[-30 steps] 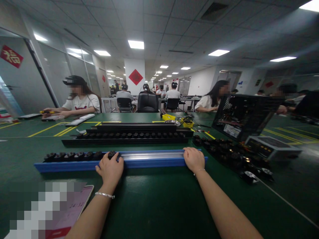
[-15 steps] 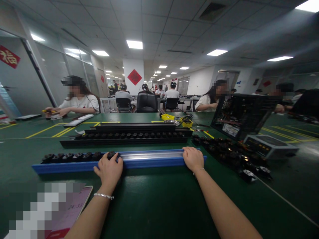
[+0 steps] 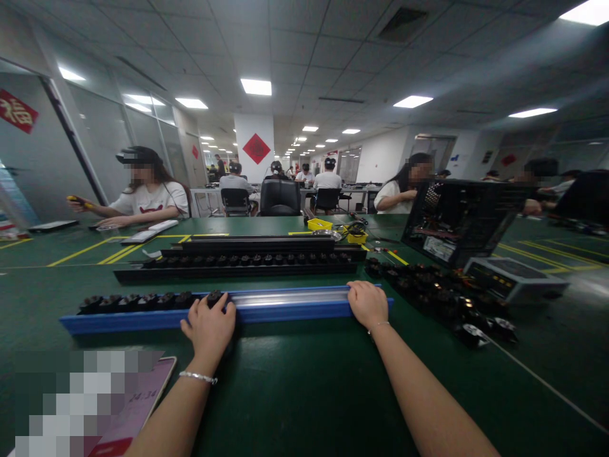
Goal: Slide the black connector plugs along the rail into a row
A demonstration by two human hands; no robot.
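A long blue rail (image 3: 295, 310) with a shiny metal strip along its top lies across the green table in front of me. Small black round-topped parts (image 3: 148, 300) stand in a row on its left half. My left hand (image 3: 209, 325) has its fingers around the last black part (image 3: 215, 296) of that row, partly hiding it. At the rail's right end, my right hand (image 3: 368, 304) grips the blue edge, fingers curled over the far side. The metal strip between my hands is bare.
Behind stands a black rail (image 3: 238, 270) with a similar row of parts. Right of the blue rail lie loose black parts (image 3: 442, 292), a power supply (image 3: 516, 279) and an open computer case (image 3: 469, 219). A phone (image 3: 143, 406) lies front left. Co-workers sit across the table.
My hands and the blue rail stay nearly in place. The co-worker at the left has lifted a yellow-handled tool outward. The phone's timer went from 24:33 to 24:34.
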